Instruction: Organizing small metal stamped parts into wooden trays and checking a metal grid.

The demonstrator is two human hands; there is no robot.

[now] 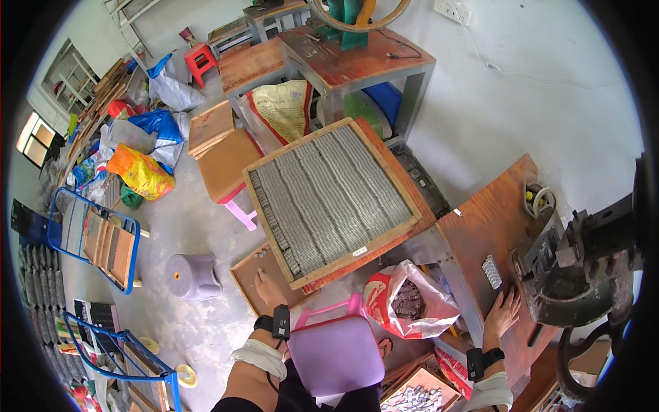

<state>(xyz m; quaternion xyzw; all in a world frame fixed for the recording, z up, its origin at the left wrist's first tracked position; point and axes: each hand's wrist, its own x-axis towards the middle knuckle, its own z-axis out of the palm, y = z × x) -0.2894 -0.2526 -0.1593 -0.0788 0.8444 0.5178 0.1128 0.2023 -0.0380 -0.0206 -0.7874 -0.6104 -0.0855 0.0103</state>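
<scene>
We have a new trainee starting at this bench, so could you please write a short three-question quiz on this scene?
1. True or false: the left hand reaches down to a low wooden tray on the floor.
2. Where does the right hand rest?
A. on the purple stool
B. flat on the reddish workbench, beside the black press machine
C. inside the plastic bag
3. Fill in: the big wooden-framed tray is packed with rows of small grey ____ pieces.

Key:
1. True
2. B
3. metal
</scene>
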